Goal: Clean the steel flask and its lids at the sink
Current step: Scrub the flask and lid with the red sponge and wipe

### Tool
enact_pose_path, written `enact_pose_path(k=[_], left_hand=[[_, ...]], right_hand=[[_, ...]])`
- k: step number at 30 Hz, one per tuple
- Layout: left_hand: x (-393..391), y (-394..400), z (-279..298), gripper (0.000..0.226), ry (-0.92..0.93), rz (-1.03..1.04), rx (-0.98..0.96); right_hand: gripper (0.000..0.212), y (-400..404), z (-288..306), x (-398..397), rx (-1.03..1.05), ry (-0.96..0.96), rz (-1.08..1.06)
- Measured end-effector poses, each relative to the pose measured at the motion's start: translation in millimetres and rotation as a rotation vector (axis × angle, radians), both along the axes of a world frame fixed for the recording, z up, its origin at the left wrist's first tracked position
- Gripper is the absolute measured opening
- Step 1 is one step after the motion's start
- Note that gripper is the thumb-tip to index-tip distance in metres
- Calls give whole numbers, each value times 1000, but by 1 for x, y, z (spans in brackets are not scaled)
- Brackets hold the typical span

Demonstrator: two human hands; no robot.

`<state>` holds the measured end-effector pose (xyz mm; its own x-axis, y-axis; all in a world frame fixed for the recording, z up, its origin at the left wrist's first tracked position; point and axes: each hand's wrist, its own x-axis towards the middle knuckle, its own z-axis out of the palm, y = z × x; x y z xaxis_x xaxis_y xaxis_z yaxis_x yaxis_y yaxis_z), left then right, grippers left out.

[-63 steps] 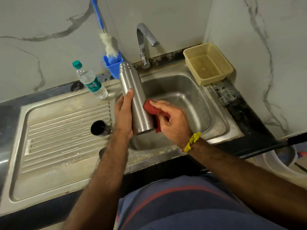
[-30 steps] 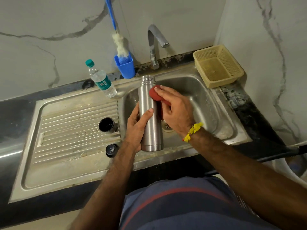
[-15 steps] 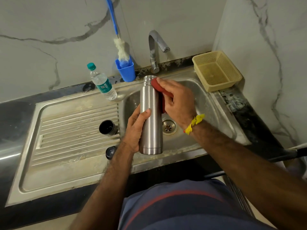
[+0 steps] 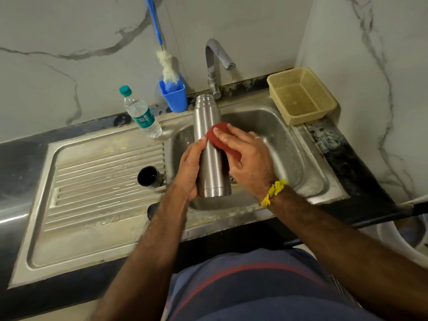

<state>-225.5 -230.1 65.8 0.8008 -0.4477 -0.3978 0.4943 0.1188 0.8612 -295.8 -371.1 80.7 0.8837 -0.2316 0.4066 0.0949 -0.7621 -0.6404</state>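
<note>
One flask (image 4: 209, 144); two lids (image 4: 150, 177); two hands (image 4: 190, 167)

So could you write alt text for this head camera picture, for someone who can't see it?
Over a steel sink, a person's left hand grips an open steel flask while the right hand presses a red scrubber against its side. A black lid lies on the draining board; the tap looks dry.
</note>
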Motion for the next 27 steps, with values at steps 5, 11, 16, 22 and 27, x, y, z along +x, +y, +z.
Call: enact_pose_path(k=[5,11,16,22,27], left_hand=[[-2,-4,-11,74,20,19,-22],[14,-3,-16,73,42,93,-62],[19,-11,-12,70,-48,75,27],[35,-13,-9,85,-89,66,49],[51,-12,0,104,6,163,56]], right_hand=[[55,-6,-9,-3,89,-55,-2],[53,5,-16,-21,48,-61,150],[53,5,-25,-23,74,-90,120],[53,6,-27,-20,99,-122,113],[53,-2,-33,-30,-118,-205,304]])
